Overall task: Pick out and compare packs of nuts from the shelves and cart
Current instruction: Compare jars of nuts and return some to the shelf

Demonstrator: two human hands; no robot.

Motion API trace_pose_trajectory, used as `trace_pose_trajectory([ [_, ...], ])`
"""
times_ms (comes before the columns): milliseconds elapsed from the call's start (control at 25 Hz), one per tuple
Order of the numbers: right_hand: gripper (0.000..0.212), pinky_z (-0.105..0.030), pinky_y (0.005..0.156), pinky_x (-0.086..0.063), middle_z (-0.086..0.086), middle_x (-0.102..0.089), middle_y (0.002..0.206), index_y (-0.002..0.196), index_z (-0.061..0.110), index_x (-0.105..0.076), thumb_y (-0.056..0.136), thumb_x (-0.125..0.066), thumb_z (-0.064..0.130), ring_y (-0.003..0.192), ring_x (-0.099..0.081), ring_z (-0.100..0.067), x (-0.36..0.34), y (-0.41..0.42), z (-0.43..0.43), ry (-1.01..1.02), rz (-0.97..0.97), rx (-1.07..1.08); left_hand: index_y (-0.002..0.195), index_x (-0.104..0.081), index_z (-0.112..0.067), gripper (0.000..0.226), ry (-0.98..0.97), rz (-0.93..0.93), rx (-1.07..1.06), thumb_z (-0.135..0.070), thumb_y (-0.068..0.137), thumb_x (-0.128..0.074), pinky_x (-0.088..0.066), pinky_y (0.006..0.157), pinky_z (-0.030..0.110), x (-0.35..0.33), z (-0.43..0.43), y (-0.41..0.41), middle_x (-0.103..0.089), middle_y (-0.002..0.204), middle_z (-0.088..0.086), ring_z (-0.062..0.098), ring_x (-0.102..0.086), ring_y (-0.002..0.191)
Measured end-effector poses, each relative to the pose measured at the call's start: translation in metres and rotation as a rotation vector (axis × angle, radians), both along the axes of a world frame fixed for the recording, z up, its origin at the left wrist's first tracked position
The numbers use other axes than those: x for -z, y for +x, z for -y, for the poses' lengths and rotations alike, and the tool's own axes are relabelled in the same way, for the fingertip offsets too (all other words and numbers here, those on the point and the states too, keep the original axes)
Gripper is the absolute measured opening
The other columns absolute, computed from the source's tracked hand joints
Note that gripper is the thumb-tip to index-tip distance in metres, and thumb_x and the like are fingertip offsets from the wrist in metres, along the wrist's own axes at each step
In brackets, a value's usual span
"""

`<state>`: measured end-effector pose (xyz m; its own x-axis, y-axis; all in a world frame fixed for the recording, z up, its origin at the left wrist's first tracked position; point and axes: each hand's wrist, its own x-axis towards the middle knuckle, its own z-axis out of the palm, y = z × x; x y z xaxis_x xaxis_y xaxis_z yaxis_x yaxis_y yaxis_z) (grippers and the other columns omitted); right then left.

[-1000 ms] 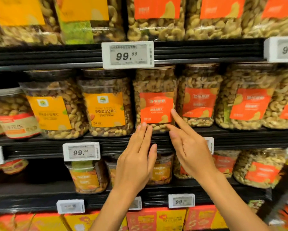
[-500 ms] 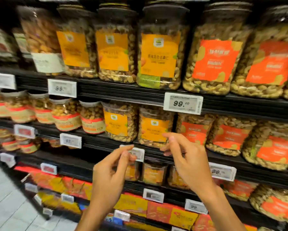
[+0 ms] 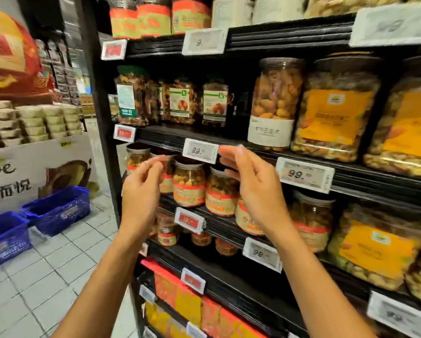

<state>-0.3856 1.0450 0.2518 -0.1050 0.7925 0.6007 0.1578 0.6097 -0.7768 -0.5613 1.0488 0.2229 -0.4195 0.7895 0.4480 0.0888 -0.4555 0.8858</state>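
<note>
Head view: two hands (image 3: 141, 191), two baskets (image 3: 58, 208).

— Where do the small jars (image 3: 189, 185) stand?
— On the shelf (image 3: 224, 226), just behind the hands: left hand (image 3: 141, 191) before the left ones, right hand (image 3: 255, 189) before the right ones.
— And the big jars (image 3: 336, 113)?
— One shelf up, to the right, above the price tag (image 3: 304, 174).
— Left of the rack (image 3: 102, 142)?
— Two baskets (image 3: 58, 208) on the floor (image 3: 46, 276), stacked tubs (image 3: 33, 120) behind them.

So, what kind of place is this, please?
Most likely a supermarket aisle. Black shelves hold rows of clear jars of nuts, electronic price tags are fixed to the shelf edges, and blue shopping baskets stand on the tiled floor.
</note>
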Motion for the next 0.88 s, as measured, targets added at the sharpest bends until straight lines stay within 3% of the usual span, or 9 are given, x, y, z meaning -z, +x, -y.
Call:
trace_pose_trajectory([
  [240,0.04,-0.037,0.103,-0.044,0.012,-0.059,0.117,0.124,0.018,-0.058,0.1,-0.034,0.037,0.117,-0.054,-0.008,-0.038,-0.167,-0.113,-0.009,-0.034,0.042,0.12,-0.059,-0.016,0.028,0.001,-0.118,-0.001,-0.017,0.094,-0.048,-0.042,0.104,0.042,-0.051,-0.118,-0.151,-0.063,0.119,0.003,0.017,-0.057,0.114],
  [400,0.046,-0.019,0.08,-0.043,-0.011,-0.059,0.12,0.123,0.008,-0.053,0.1,-0.028,0.04,0.099,-0.056,-0.009,-0.058,-0.214,-0.178,-0.117,0.031,0.185,0.14,-0.04,-0.009,0.046,-0.079,-0.129,0.099,-0.015,0.095,-0.045,-0.037,0.109,0.037,-0.07,-0.194,-0.193,-0.05,0.139,0.006,0.016,-0.048,0.125],
  [520,0.057,-0.04,0.089,-0.043,-0.011,-0.062,0.108,0.118,0.001,-0.054,0.1,-0.024,0.046,0.099,-0.058,-0.024,-0.07,-0.232,-0.21,-0.232,0.002,0.202,0.145,-0.03,-0.01,0.051,-0.15,-0.146,0.181,-0.021,0.097,-0.04,-0.032,0.112,0.041,-0.077,-0.236,-0.201,-0.041,0.147,0.006,0.019,-0.042,0.132],
  [600,0.068,-0.051,0.1,-0.041,-0.021,-0.055,0.126,0.122,-0.005,-0.047,0.097,-0.021,0.053,0.111,-0.054,-0.034,-0.071,-0.243,-0.218,-0.276,0.005,0.141,0.144,-0.033,-0.013,0.047,-0.143,-0.111,0.24,-0.029,0.1,-0.034,-0.033,0.111,0.042,-0.081,-0.245,-0.198,-0.042,0.146,0.006,0.019,-0.044,0.131],
  [720,0.069,-0.048,0.105,-0.038,-0.014,-0.052,0.134,0.125,0.012,-0.054,0.093,-0.016,0.061,0.108,-0.054,-0.027,-0.07,-0.242,-0.229,-0.33,-0.012,0.115,0.122,-0.061,-0.026,0.04,-0.024,-0.158,0.243,-0.04,0.098,-0.032,-0.043,0.103,0.038,-0.072,-0.233,-0.195,-0.063,0.123,-0.001,0.011,-0.058,0.114],
  [800,0.067,-0.036,0.098,-0.038,-0.003,-0.054,0.125,0.132,0.014,-0.05,0.095,-0.016,0.059,0.099,-0.051,-0.016,-0.074,-0.23,-0.228,-0.348,-0.035,0.147,0.107,-0.066,-0.04,0.039,0.059,-0.219,0.264,-0.051,0.092,-0.032,-0.044,0.097,0.022,-0.061,-0.217,-0.198,-0.067,0.114,-0.014,0.0,-0.058,0.111],
  [840,0.062,-0.031,0.09,-0.035,0.006,-0.05,0.109,0.127,0.018,-0.052,0.095,-0.017,0.058,0.089,-0.043,-0.009,-0.074,-0.222,-0.229,-0.345,-0.085,0.201,0.109,-0.064,-0.041,0.04,0.09,-0.22,0.268,-0.053,0.09,-0.031,-0.042,0.097,0.016,-0.057,-0.213,-0.201,-0.065,0.115,-0.018,-0.003,-0.056,0.113],
  [880,0.03,-0.04,0.094,-0.042,0.013,-0.041,0.095,0.097,0.037,-0.04,0.096,-0.018,0.057,0.079,-0.036,-0.006,-0.076,-0.216,-0.228,-0.353,-0.112,0.257,0.118,-0.061,-0.036,0.043,0.099,-0.199,0.239,-0.051,0.091,-0.031,-0.039,0.101,0.016,-0.058,-0.214,-0.204,-0.061,0.121,-0.019,-0.003,-0.052,0.118],
])
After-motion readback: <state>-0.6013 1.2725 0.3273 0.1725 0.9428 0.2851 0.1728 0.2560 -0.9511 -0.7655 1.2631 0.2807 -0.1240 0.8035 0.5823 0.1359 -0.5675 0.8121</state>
